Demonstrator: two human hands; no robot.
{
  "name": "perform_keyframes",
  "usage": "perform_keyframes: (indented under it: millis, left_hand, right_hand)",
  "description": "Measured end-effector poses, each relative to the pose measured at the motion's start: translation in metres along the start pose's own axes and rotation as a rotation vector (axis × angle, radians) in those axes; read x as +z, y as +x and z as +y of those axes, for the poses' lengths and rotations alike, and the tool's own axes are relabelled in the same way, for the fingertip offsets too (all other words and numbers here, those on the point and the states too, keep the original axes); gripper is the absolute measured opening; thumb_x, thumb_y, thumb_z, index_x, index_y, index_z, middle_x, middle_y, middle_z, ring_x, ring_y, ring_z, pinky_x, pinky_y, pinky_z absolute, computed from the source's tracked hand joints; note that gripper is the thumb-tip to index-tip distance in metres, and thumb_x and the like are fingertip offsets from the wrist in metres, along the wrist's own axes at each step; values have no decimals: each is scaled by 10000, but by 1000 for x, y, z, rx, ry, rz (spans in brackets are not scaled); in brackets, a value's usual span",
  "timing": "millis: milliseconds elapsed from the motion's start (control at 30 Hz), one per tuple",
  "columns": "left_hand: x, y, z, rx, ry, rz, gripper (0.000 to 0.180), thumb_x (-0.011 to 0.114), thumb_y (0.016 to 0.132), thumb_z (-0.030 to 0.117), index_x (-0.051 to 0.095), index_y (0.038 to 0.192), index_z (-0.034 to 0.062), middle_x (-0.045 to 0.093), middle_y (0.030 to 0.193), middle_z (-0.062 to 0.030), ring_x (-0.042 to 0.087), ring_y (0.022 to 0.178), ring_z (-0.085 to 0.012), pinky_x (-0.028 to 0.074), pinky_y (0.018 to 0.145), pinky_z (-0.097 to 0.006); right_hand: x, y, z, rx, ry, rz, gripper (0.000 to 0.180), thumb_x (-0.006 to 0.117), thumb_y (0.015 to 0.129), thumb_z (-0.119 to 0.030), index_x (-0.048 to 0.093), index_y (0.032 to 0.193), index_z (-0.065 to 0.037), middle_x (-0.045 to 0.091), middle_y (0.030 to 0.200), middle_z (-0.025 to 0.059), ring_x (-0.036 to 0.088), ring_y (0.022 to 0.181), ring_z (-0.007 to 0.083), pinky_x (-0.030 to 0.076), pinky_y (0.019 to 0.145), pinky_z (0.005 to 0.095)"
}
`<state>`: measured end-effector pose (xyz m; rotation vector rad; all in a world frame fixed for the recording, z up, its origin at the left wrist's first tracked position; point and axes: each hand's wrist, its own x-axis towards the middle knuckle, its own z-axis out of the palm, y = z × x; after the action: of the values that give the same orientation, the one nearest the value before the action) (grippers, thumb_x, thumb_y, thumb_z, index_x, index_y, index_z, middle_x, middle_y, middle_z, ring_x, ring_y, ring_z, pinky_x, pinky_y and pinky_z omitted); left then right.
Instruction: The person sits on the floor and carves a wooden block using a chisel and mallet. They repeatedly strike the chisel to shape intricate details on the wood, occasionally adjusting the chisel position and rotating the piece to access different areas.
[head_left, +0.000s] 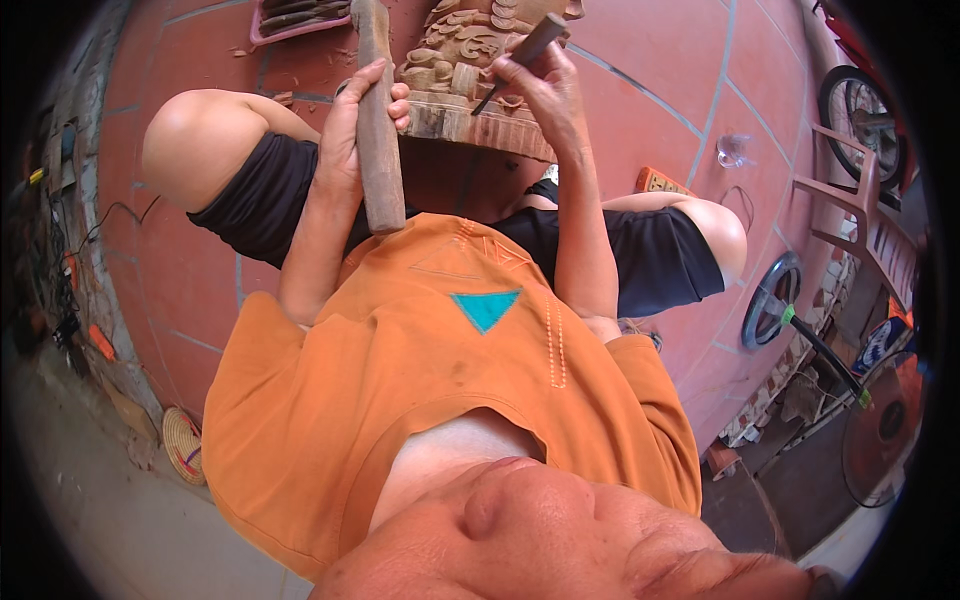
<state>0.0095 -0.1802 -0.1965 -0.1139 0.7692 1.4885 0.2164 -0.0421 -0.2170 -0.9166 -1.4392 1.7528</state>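
Observation:
My left hand (343, 135) is wrapped around a thick wooden mallet (379, 165), held upright beside a carved wooden piece (455, 50). My right hand (542, 88) grips a dark-handled chisel (522, 58), its tip set against the carving's lower part. The carving stands on a ribbed wooden base (478, 122) on the red tiled floor between my knees. My orange shirt and face fill the lower half of the view.
A pink tray of tools (296, 16) lies at the top left. A small orange box (660, 181) and a clear plastic item (731, 150) sit right of the carving. Farther right are a plastic chair (850, 205), a wheel (858, 108) and a fan (885, 425). A woven hat (185, 445) lies lower left.

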Motion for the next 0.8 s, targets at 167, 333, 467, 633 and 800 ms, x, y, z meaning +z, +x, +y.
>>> perform_keyframes:
  millis: [167,333,467,633,800]
  left_hand:
    - [-5,3,0,-17,-23,-24,247,655,996,224,478,1106,91,570,858,-94,565,653,-149,494,549,-287]
    - [-5,1,2,14,6,-8,227,655,996,222,488,1091,100,579,844,-89,570,644,-151,500,546,-287]
    - [-3,-1,1,27,38,9,203,654,998,220,504,1070,104,592,825,-85,579,626,-155,504,533,-284]
    - [-3,-5,0,53,74,36,200,652,1002,219,505,1062,96,598,825,-89,588,618,-160,506,524,-284]
    - [-5,-8,0,59,96,47,212,654,1002,220,500,1061,87,599,830,-93,589,611,-158,506,522,-282]
  right_hand:
    - [0,2,6,1,-143,-9,209,756,909,-138,614,1004,-19,703,892,57,689,774,125,596,645,280]
    - [-13,9,-5,-143,-112,158,185,732,926,-86,608,1045,-20,711,917,73,700,788,133,600,657,267]
    - [-3,9,-12,-110,189,172,189,687,945,-14,601,1111,-42,703,941,53,705,848,129,610,685,252]
    - [6,15,-6,-109,264,114,222,666,921,40,600,1109,-58,693,965,40,682,911,116,617,707,250]
    - [6,25,5,-65,230,38,330,656,867,83,561,1149,-59,693,1014,63,673,927,134,603,788,274]
